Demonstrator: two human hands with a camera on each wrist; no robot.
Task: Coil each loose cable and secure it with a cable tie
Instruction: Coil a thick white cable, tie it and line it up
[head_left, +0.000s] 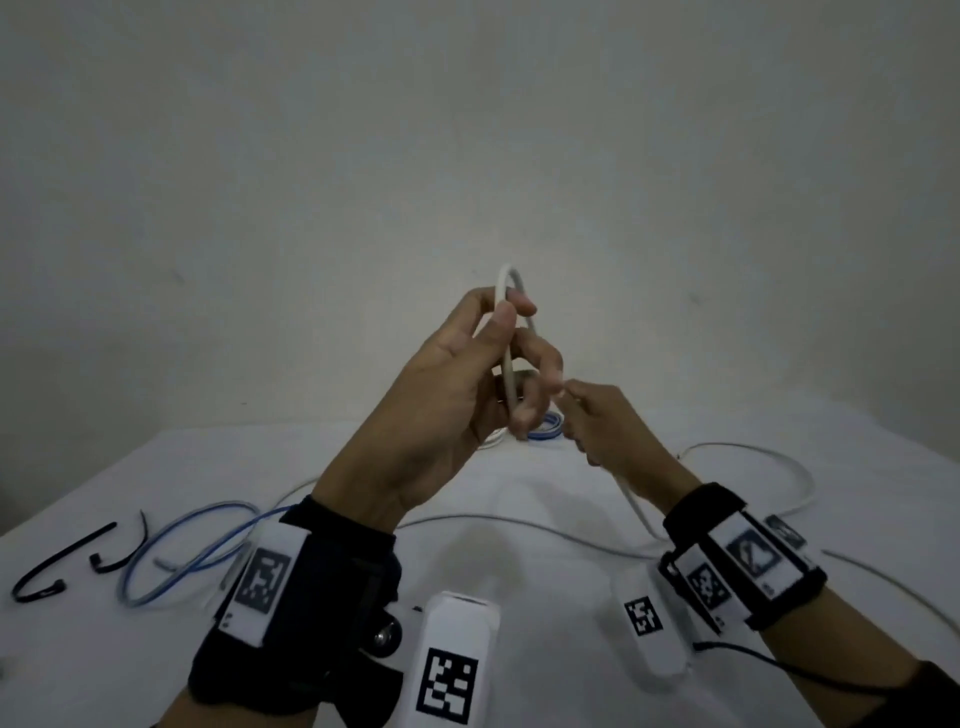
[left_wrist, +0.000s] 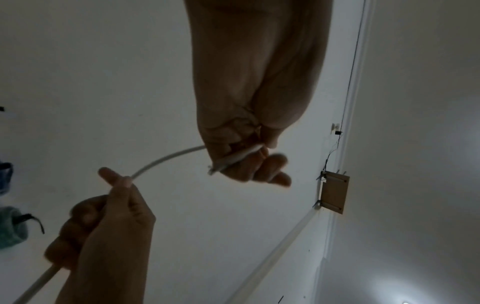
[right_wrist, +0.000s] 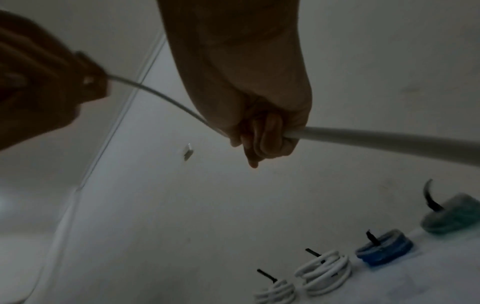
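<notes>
White cable lifted into a first loop, ties waiting on the table

The white cable (head_left: 511, 332) arcs upright above the table, its tail trailing across the cloth; a loose blue cable (head_left: 182, 551) lies looped beside two curled black cable ties (head_left: 62, 558).

Both hands are raised above the table (head_left: 467, 483), so the white surface directly beneath them lies open between the wrists. The white cable (head_left: 519, 522) trails across that middle strip and loops out wide at the right (head_left: 769, 457), crossing any low path toward the right edge. On the left, a loose blue cable (head_left: 171, 556) curls over the near surface, with two black cable ties (head_left: 57, 556) just beyond it toward the edge. Along the far edge by the wall sit four tied coils (right_wrist: 324, 269), standing close together in a row, each with a black tie end sticking up
</notes>
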